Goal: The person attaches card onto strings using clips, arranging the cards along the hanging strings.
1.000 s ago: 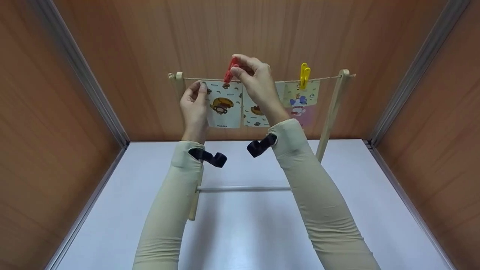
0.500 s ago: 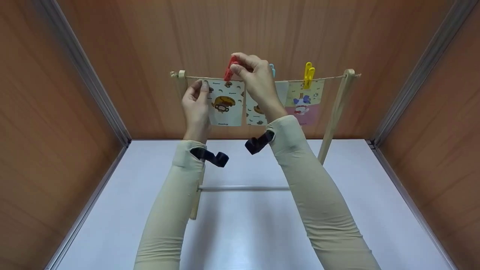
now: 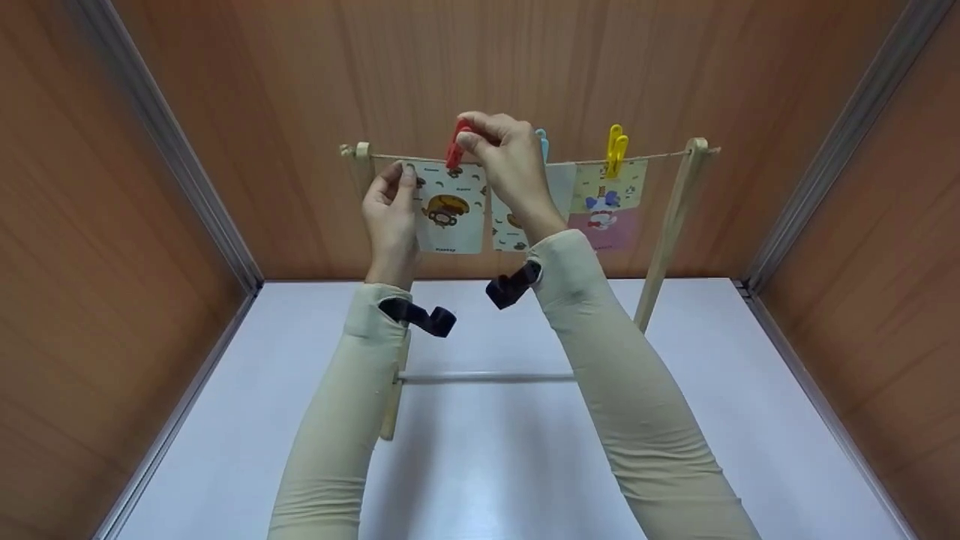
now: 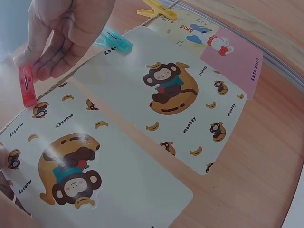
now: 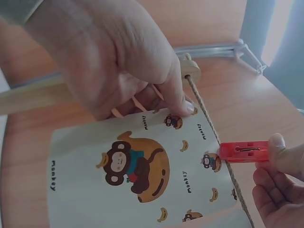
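Observation:
My left hand (image 3: 391,214) pinches the upper left corner of a white monkey-print card (image 3: 459,225), whose top edge lies along the rope (image 5: 204,107). In my right hand (image 3: 514,161) a red clothespin (image 5: 244,152) is pinched between thumb and fingers, its tip over the card's top edge and the rope. To the right hangs a second monkey card (image 4: 161,95), partly behind my right hand in the head view, with a light blue clothespin (image 4: 116,42) at its top. Further right, a yellow clothespin (image 3: 616,151) holds a yellow and pink card (image 3: 606,225).
The rope runs between two wooden posts, the right post (image 3: 667,232) slanting down toward the white table (image 3: 480,465). A pale crossbar (image 3: 487,376) joins the frame low down. Wood-grain panels (image 3: 480,60) with metal edges enclose the space.
The red clothespin, in my right hand, has come down slightly onto the card's top edge and the rope. My left hand keeps its pinch on the corner. The head view has shifted slightly.

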{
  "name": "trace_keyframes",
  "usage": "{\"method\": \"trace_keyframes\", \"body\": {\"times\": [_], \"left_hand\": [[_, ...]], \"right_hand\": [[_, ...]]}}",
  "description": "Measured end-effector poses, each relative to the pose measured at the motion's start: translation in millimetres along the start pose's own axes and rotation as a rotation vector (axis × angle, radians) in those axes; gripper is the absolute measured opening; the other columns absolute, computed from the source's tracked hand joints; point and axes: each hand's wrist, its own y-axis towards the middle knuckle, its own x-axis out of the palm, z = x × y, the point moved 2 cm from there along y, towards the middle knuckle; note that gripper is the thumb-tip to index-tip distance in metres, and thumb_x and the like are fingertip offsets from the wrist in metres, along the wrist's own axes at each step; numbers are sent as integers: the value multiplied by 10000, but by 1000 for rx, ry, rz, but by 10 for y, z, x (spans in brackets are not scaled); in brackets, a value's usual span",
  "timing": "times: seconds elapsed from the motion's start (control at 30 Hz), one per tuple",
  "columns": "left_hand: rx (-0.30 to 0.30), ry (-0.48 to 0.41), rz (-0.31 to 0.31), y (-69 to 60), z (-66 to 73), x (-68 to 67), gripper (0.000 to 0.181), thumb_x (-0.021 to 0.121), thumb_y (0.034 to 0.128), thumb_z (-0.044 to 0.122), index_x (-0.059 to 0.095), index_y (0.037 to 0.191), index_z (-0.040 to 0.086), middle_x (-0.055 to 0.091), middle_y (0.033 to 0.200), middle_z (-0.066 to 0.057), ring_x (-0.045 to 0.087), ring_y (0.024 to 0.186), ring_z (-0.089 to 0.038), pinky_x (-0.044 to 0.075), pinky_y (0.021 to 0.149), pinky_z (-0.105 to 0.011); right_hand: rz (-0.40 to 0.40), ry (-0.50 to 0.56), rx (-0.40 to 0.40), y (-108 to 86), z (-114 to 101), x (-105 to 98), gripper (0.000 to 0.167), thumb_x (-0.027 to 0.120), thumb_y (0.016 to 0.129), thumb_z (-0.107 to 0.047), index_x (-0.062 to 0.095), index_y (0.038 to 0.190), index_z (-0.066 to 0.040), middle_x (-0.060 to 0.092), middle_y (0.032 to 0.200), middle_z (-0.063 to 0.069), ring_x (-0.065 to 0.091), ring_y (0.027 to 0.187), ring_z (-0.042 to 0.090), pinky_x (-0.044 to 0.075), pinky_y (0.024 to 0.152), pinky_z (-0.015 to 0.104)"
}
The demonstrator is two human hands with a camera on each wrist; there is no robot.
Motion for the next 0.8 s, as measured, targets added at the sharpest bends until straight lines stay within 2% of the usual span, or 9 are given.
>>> {"method": "trace_keyframes", "body": {"times": [0.23,0.57,0.8], "left_hand": [[2,3,-6,7,-5,1,319,553,972,138,540,1247,-23,575,973,-13,542,923,-114,456,796,-206],[-1,17,-2,-40,2,-9,282,546,976,157,558,1216,9,577,957,-7,541,913,-122,450,783,-219],[-10,20,-3,-60,19,-13,303,540,979,157,547,1243,7,579,982,-12,545,931,-127,457,804,-226]], "right_hand": [[-9,-40,14,-9,17,37,292,620,917,-184,679,1188,-91,648,1079,65,605,948,118,505,847,185],[-36,-67,-23,-22,43,81,266,627,913,-176,699,1147,-71,660,1071,88,579,899,129,511,820,208],[-42,-100,-45,-34,24,105,260,624,918,-176,700,1142,-66,669,1067,98,602,931,154,515,845,219]]}}
